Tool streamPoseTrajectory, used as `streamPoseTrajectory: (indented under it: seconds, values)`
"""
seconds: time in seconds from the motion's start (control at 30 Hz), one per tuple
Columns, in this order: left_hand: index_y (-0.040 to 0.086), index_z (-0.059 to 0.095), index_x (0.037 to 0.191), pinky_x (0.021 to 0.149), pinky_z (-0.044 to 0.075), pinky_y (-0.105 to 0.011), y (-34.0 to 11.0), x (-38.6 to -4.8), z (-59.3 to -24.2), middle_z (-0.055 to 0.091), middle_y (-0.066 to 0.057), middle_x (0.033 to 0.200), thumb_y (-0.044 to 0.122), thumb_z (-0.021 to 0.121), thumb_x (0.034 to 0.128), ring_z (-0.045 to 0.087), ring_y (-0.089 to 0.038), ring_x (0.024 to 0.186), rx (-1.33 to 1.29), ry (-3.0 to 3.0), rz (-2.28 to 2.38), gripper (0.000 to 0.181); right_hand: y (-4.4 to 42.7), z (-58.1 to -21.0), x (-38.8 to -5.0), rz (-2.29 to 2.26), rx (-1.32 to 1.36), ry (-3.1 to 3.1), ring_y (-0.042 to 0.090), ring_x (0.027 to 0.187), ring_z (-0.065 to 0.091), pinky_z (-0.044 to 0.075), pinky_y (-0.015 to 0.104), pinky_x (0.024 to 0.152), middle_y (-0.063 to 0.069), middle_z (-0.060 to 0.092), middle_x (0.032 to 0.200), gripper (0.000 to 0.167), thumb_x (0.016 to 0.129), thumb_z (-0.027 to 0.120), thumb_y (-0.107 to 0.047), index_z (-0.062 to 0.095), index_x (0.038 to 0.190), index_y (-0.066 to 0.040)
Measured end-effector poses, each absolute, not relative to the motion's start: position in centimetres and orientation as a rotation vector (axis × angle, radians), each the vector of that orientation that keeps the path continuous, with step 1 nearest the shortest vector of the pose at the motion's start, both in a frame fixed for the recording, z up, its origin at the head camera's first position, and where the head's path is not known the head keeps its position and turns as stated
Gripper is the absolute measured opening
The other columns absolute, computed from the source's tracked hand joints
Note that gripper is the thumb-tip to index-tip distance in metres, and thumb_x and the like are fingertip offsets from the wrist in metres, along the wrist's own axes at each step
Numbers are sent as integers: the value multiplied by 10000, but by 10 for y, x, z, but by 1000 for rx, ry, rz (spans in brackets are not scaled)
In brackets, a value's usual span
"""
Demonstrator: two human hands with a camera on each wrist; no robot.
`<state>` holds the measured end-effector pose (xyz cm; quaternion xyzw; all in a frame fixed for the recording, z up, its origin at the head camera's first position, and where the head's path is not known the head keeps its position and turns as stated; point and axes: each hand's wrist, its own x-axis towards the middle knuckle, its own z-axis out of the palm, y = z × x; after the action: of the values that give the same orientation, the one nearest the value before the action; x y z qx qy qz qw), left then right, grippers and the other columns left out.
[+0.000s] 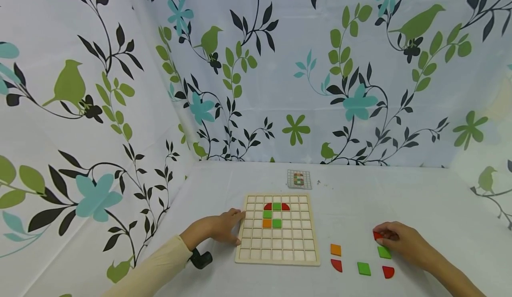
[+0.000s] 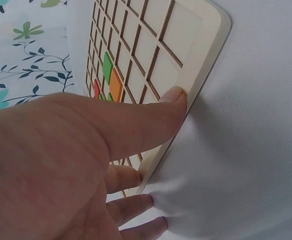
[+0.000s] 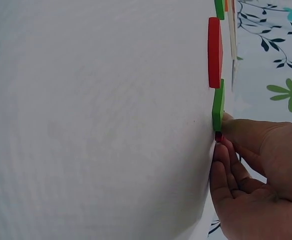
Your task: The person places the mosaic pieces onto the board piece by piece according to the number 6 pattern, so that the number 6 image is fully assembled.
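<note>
A pale wooden grid board (image 1: 286, 245) lies flat on the table, with red, green and orange tiles seated in several upper cells. My left hand (image 1: 225, 226) rests at its left edge. In the left wrist view, the thumb (image 2: 173, 100) presses on the board's rim, while the other fingers extend loosely along the side. Off to the right, my right hand (image 1: 404, 239) pinches a red tile (image 1: 377, 235) between thumb and fingertips, low over the table. That tile is mostly hidden in the right wrist view. Just below those fingers lies a green tile (image 1: 384, 252).
More loose tiles lie right of the board: an orange square (image 1: 335, 250), a red rounded piece (image 1: 337, 265), a green square (image 1: 364, 268) and another red rounded piece (image 1: 388, 272). Behind the board is a small card (image 1: 299, 179) with a coloured grid pattern. A patterned curtain (image 1: 256, 123) hangs behind the table.
</note>
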<state>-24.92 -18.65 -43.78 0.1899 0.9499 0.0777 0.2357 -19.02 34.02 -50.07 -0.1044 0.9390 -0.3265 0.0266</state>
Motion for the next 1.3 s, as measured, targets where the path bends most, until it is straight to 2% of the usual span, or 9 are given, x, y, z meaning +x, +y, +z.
streamPoseTrajectory:
  seconds: [0.4, 0.63, 0.9, 1.3]
  values:
    - [101, 350, 1642, 1202, 398, -517, -186, -248, -439, 336, -142, 1678, 331, 827, 935, 393, -322, 1531, 527, 2613, 208, 882, 337, -499, -191, -963, -326, 2924, -26, 875, 573, 550, 175, 812, -11, 693, 1088, 291, 930, 804, -172, 736, 1187, -55]
    - [106, 356, 1639, 1205, 395, -513, -187, -249, -439, 339, -136, 1675, 334, 829, 933, 398, -320, 1527, 521, 2613, 196, 880, 325, -492, -197, -963, -331, 2905, 93, 923, 617, 544, 156, 809, -15, 696, 1066, 294, 935, 808, -193, 726, 1180, -53]
    - [98, 356, 1638, 1206, 393, -516, -187, -250, -437, 339, -151, 1675, 328, 828, 935, 400, -325, 1526, 522, 2611, 195, 877, 287, -477, -213, -1049, -352, 2896, 184, 980, 643, 610, 360, 882, 21, 693, 1072, 256, 945, 784, -97, 719, 1179, -17]
    - [99, 362, 1634, 1204, 396, -519, -185, -249, -438, 342, -146, 1674, 321, 828, 935, 401, -333, 1524, 522, 2610, 196, 868, 225, -469, -229, -1073, -416, 2918, 169, 984, 632, 606, 375, 913, -5, 664, 1034, 241, 935, 797, -83, 733, 1165, -54]
